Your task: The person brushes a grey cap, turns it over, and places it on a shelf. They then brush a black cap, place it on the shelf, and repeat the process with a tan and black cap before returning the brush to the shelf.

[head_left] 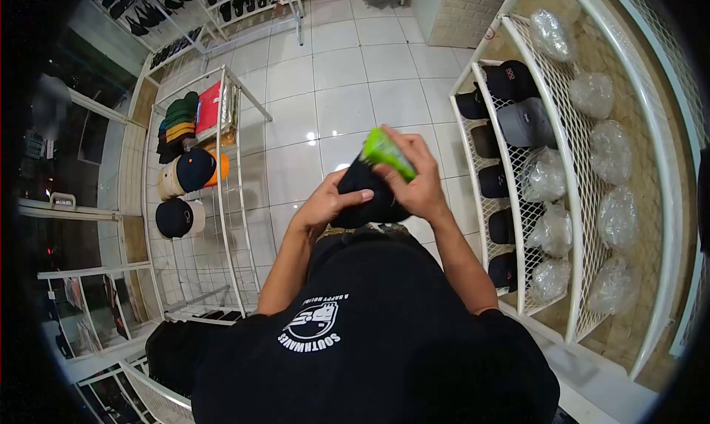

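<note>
In front of my torso I hold a black cap (pixel 361 195). My left hand (pixel 325 202) grips the cap's left side, with the thumb lying across the dark fabric. A bright green, soft-looking item with a pale patch (pixel 387 155) is in my right hand (pixel 420 178). My right fingers wrap over its far edge and the thumb presses on its near side. The green item lies against the cap's upper right part; its exact kind cannot be made out. Part of the cap is hidden behind my right hand.
On the right, a white mesh rack (pixel 569 224) carries dark caps, a grey cap (pixel 526 122) and several clear plastic-wrapped bundles (pixel 612 217). At left stands a white metal rack (pixel 229 202) with caps and a red folded item (pixel 209 107). White floor tiles (pixel 340 76) stretch ahead.
</note>
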Action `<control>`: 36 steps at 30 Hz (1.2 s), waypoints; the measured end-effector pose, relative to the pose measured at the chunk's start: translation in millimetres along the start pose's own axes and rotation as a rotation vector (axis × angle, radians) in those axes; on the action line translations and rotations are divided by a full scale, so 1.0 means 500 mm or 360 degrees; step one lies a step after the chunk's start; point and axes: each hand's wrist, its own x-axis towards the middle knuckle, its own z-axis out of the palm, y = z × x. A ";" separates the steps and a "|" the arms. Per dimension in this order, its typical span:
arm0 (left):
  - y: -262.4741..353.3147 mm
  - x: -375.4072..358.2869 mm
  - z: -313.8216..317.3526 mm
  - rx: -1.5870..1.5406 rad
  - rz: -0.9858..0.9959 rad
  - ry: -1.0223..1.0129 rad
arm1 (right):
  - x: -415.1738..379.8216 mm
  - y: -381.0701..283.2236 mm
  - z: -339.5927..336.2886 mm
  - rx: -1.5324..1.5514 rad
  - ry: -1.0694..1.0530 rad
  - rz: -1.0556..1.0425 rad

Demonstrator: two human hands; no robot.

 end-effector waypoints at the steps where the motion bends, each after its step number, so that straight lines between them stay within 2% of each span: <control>1: 0.001 0.008 -0.009 0.0096 -0.0049 -0.0126 | -0.001 -0.004 0.010 -0.0189 -0.0013 -0.0098; 3: 0.000 0.003 -0.004 0.0059 -0.0119 -0.0140 | 0.005 0.055 0.010 -0.0191 0.0028 0.0237; 5: 0.000 -0.002 0.001 -0.0016 0.0023 -0.0060 | 0.003 0.097 -0.004 -0.0379 0.0045 0.0240; 7: 0.005 -0.002 0.000 -0.0022 0.0077 -0.0016 | 0.009 0.069 -0.014 0.0211 0.0122 0.0277; 9: -0.002 -0.005 -0.013 -0.0001 -0.0027 -0.0013 | 0.002 0.040 -0.004 0.0234 0.0096 0.0199; 11: -0.002 -0.005 -0.018 -0.0016 -0.0080 -0.0072 | -0.006 0.042 0.023 0.0075 0.0079 0.0170; 12: -0.001 -0.003 -0.016 -0.0033 -0.0128 -0.0134 | -0.004 0.058 0.020 -0.0023 -0.0003 0.0322; 13: -0.001 -0.004 -0.009 -0.0027 -0.0123 -0.0142 | -0.006 0.068 0.010 -0.0027 0.0006 0.0317; 15: 0.000 -0.008 0.003 -0.0061 0.0041 -0.0064 | 0.001 0.074 -0.005 -0.0298 0.0043 0.0391; 16: -0.003 -0.005 -0.001 -0.0068 0.0040 -0.0057 | 0.001 0.068 -0.009 -0.0089 0.0150 0.0324; 19: -0.011 -0.001 -0.015 -0.0047 -0.0036 -0.0070 | -0.009 0.026 0.014 0.0159 0.0036 0.0175; 20: -0.008 0.000 -0.017 -0.0042 -0.0072 -0.0099 | -0.016 0.050 0.023 0.0114 0.0060 0.0337; 22: -0.003 -0.002 -0.008 -0.0034 -0.0104 -0.0142 | -0.033 0.108 0.013 -0.0042 0.0081 0.0337; 23: 0.003 -0.009 -0.003 -0.0037 -0.0015 -0.0070 | -0.037 0.134 0.002 -0.0184 0.0088 0.0334; 25: 0.009 -0.011 -0.007 -0.0055 0.0078 0.0026 | -0.039 0.143 -0.023 0.0065 0.0172 0.0341; 27: 0.010 -0.015 -0.018 -0.0161 0.0173 0.0078 | -0.054 0.120 -0.045 0.0628 0.0104 0.0606; 29: 0.008 -0.014 -0.021 -0.0137 0.0213 0.0075 | -0.068 0.143 -0.049 0.0646 0.0016 0.0646; 31: -0.002 -0.005 -0.026 -0.0061 0.0319 0.0013 | -0.075 0.145 -0.051 0.1327 0.0017 0.1031; 32: -0.004 -0.004 -0.028 0.0030 0.0367 0.0025 | -0.078 0.147 -0.050 0.1097 0.0057 0.0893; 33: 0.005 -0.004 -0.031 0.0031 0.0368 0.0019 | -0.072 0.137 -0.059 0.1093 0.0063 0.0891; 35: 0.022 -0.006 -0.039 0.0097 0.0360 -0.0019 | -0.063 0.116 -0.070 0.0497 0.0145 0.0488; 36: 0.021 0.004 -0.036 -0.0018 0.0356 0.0034 | -0.057 0.106 -0.079 0.0242 0.0119 0.0468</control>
